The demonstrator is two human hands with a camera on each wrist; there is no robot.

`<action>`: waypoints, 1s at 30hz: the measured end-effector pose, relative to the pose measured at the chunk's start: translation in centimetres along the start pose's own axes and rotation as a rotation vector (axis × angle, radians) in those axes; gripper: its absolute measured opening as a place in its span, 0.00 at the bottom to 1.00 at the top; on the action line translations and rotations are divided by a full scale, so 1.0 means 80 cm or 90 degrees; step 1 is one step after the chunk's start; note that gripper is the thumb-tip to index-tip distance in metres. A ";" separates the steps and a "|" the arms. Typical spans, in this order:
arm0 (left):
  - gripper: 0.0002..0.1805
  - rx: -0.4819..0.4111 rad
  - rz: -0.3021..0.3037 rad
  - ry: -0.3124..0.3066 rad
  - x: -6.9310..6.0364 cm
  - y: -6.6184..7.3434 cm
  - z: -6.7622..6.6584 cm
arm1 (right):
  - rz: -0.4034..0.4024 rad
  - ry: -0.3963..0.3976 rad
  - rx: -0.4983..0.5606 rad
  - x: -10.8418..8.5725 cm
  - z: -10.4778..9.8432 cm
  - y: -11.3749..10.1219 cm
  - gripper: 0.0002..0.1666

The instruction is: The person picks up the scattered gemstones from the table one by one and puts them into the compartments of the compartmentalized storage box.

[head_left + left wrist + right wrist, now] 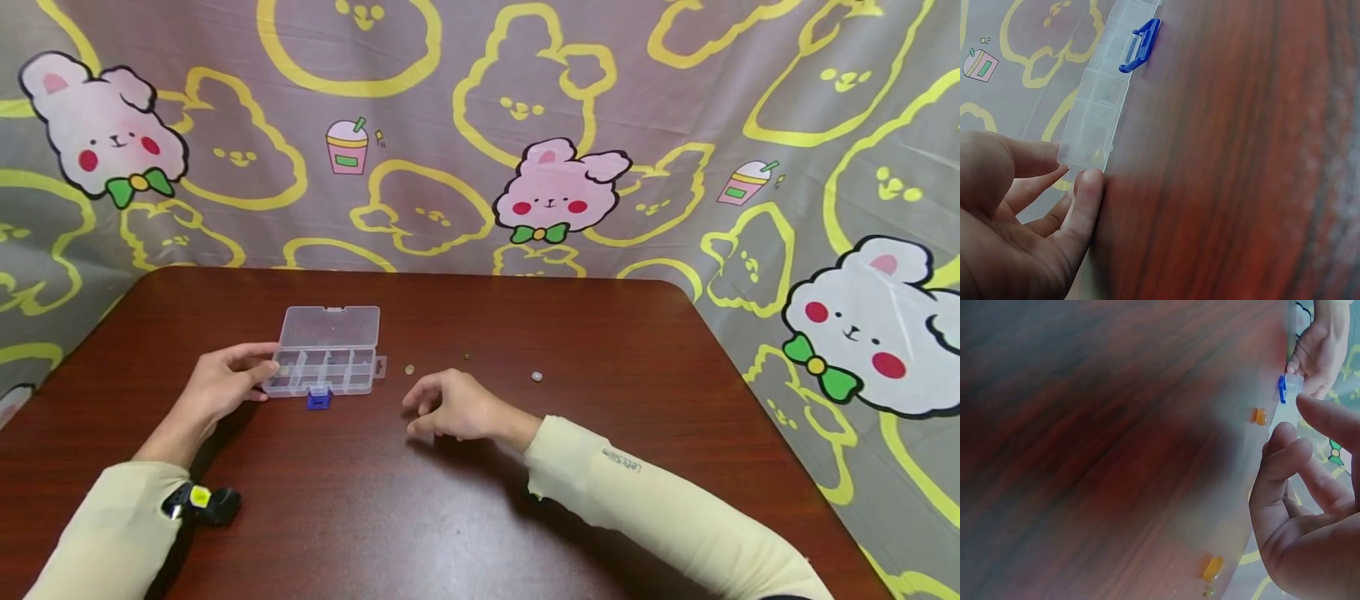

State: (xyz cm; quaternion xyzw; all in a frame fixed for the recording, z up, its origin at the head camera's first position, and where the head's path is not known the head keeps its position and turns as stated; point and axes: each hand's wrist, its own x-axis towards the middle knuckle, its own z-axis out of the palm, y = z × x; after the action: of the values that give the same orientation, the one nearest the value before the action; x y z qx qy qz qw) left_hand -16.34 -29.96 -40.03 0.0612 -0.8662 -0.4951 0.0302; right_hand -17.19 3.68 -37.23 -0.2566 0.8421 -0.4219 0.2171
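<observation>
A clear plastic compartment box (351, 385) lies on the table with its lid (330, 327) tipped back and a blue latch (318, 400) at the front. My left hand (225, 379) holds the box's left end, fingers and thumb at its corner; the left wrist view shows the same box (1094, 106) against the fingertips. Right of the box, my right hand (457, 407) hovers over the table, fingers loosely bent with nothing visible between them. Beyond it lie a yellowish bead (409, 369), a tiny green bead (467, 357) and a whitish bead (537, 377).
The brown wooden table (420, 517) carries everything. A patterned curtain (420, 208) hangs along its far edge and right side. Orange-looking beads (1213, 569) show near the right hand in the right wrist view.
</observation>
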 end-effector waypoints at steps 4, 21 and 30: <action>0.23 0.002 0.000 0.001 -0.001 -0.001 0.000 | 0.004 0.003 -0.034 -0.003 0.001 0.002 0.18; 0.23 0.014 -0.003 0.009 -0.002 -0.001 0.001 | 0.034 -0.023 0.006 -0.004 -0.001 0.012 0.17; 0.23 0.018 0.011 0.007 -0.003 -0.001 0.000 | 0.043 -0.026 0.038 -0.002 -0.002 0.014 0.14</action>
State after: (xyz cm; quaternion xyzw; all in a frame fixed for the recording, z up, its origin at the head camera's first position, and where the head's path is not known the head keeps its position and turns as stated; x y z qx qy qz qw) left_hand -16.12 -29.98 -40.07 0.0564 -0.8736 -0.4818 0.0382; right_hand -17.44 4.46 -38.08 -0.2300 0.8329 -0.4337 0.2556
